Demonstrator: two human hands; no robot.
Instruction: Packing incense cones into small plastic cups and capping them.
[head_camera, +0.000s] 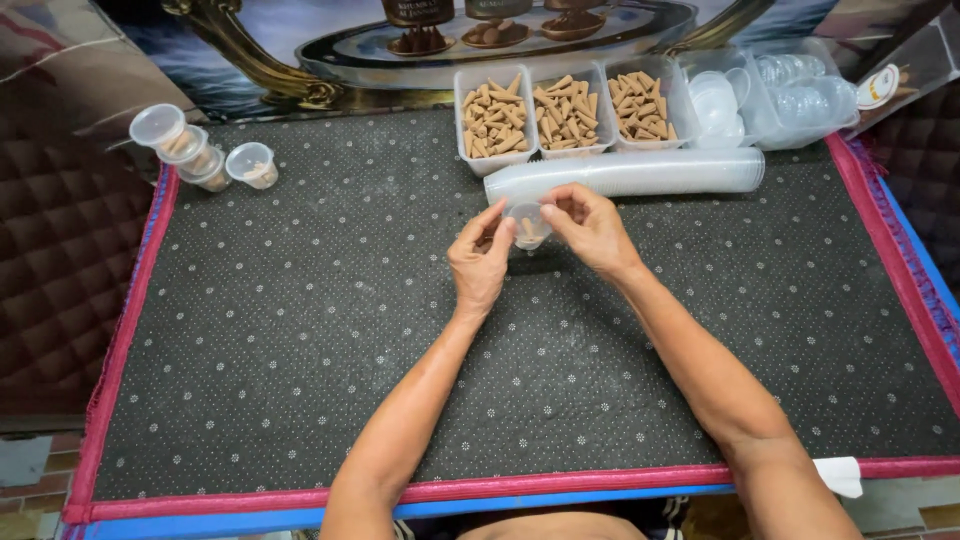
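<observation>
Three clear plastic tubs (565, 110) of tan cones line the counter's far edge; a round white-and-gold label (878, 86) sits on a clear box (915, 65) at the far right corner.

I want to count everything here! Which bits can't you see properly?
- Small clear cup: in the head view, the left hand and right hand cover its sides, hiding how many cones it holds.
- Lid tub: clear lids blur together, uncountable.
- Filled cups: too small to count cones.
- Top poster: cut off by the edge.
</observation>
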